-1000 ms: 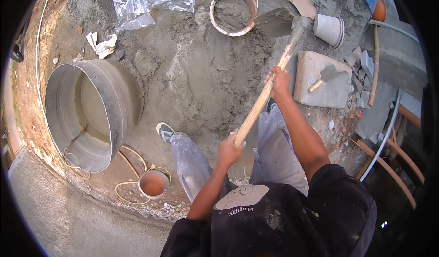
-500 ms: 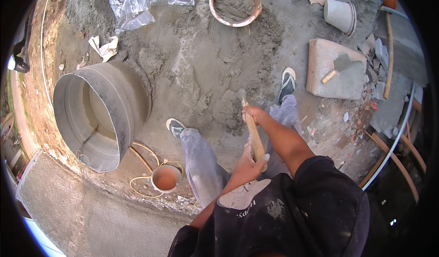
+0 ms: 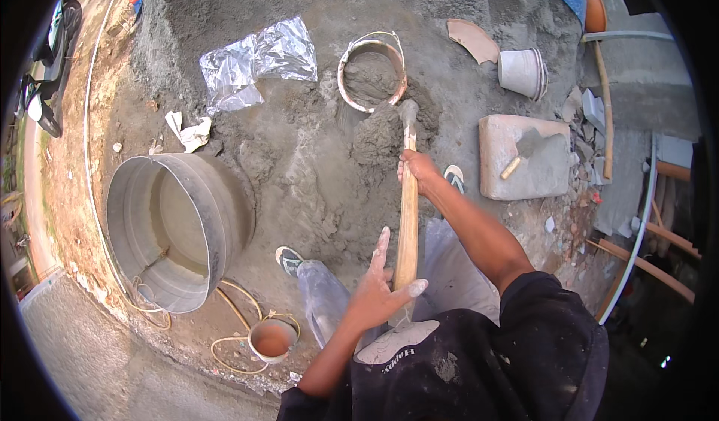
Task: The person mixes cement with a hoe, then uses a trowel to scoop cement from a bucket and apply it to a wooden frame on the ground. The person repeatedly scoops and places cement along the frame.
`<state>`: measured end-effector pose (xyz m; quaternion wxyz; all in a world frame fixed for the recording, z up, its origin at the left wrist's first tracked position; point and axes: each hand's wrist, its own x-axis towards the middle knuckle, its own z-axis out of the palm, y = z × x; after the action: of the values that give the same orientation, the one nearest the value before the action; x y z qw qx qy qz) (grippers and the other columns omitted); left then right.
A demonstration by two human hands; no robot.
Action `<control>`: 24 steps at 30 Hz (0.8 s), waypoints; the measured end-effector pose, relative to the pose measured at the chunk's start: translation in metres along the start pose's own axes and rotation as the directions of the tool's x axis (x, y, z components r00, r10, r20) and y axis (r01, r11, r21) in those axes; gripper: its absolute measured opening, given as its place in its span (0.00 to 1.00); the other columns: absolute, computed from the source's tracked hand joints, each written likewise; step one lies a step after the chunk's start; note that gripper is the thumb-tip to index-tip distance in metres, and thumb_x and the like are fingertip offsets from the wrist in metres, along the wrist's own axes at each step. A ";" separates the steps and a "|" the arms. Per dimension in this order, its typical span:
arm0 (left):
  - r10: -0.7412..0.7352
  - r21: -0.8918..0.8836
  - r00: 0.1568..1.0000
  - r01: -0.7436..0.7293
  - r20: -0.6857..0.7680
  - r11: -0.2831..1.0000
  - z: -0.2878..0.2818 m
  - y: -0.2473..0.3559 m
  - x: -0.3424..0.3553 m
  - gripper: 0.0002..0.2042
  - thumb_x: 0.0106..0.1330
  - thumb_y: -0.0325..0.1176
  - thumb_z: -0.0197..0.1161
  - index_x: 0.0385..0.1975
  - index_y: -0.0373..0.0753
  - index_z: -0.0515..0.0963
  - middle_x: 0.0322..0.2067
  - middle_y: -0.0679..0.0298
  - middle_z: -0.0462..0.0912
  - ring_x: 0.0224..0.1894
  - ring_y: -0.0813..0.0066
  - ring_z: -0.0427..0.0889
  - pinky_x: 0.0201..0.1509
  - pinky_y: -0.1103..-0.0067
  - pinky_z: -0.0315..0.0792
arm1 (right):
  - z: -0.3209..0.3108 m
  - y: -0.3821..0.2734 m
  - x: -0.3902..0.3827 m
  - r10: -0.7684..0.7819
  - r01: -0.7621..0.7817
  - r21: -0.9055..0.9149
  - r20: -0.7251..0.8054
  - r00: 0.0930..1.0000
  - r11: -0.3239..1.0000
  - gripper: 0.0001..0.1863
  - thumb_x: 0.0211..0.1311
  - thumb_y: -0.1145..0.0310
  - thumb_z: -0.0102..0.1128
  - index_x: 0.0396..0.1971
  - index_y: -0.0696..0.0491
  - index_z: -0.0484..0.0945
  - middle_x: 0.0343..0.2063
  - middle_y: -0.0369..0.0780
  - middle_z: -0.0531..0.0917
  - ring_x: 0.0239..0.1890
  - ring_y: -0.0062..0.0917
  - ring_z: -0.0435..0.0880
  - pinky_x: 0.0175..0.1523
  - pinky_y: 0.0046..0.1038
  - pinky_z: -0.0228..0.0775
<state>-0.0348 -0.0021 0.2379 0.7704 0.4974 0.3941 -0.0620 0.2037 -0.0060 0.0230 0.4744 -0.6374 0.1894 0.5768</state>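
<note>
My right hand (image 3: 419, 172) is closed around the upper part of a hoe's wooden handle (image 3: 407, 230). The hoe's metal socket (image 3: 409, 111) shows at the far end, and a lump of wet mortar (image 3: 377, 134) hides its blade. At the handle's near end is my left hand (image 3: 372, 295), fingers stretched and spread, with the butt resting against the crook of its thumb. Just beyond the lump stands a mortar-smeared bucket (image 3: 341, 84) with grey mix inside and its wire handle raised.
A large metal drum (image 3: 232, 219) lies tipped on the left. Near it are a small pail (image 3: 270, 355) of brownish liquid and a hose (image 3: 234, 308). On the right, a trowel (image 3: 511, 168) rests on a cement bag (image 3: 494, 132), below a white bucket (image 3: 517, 73). Plastic sheeting (image 3: 284, 50) lies far left.
The hoe has moved forward, its head now beside the bucket with mortar heaped there. My right hand went forward with it; the left hand's fingers have spread. The view has shifted toward the far side.
</note>
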 end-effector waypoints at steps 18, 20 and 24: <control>0.181 0.479 0.880 0.059 -0.439 0.876 -0.002 -0.224 0.052 0.23 0.53 0.34 0.63 0.51 0.38 0.73 0.35 0.45 0.80 0.37 0.44 0.79 0.40 0.60 0.73 | 0.024 0.017 -0.015 -0.372 0.376 0.167 -0.053 0.927 0.912 0.09 0.52 0.74 0.51 0.32 0.54 0.62 0.21 0.38 0.69 0.16 0.24 0.72 0.20 0.30 0.68; 0.144 0.464 0.877 0.098 -0.459 0.881 0.001 -0.206 0.057 0.23 0.53 0.35 0.63 0.50 0.37 0.73 0.33 0.44 0.80 0.36 0.43 0.79 0.38 0.60 0.74 | 0.027 0.009 0.004 -0.360 0.361 0.150 -0.037 0.932 0.920 0.07 0.51 0.73 0.51 0.29 0.55 0.64 0.20 0.37 0.69 0.15 0.24 0.71 0.19 0.30 0.67; 0.104 0.437 0.864 0.142 -0.492 0.888 -0.014 -0.187 0.113 0.22 0.53 0.35 0.64 0.48 0.33 0.73 0.30 0.44 0.80 0.35 0.43 0.80 0.37 0.62 0.74 | 0.043 -0.013 0.081 -0.334 0.337 0.088 -0.047 0.941 0.937 0.05 0.51 0.72 0.52 0.24 0.56 0.67 0.17 0.37 0.68 0.13 0.23 0.70 0.18 0.28 0.67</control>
<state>-0.0568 -0.0502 0.0258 0.5007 0.6596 0.5599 -0.0293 0.2119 0.0601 -0.0408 0.5925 -0.6462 0.1123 0.4678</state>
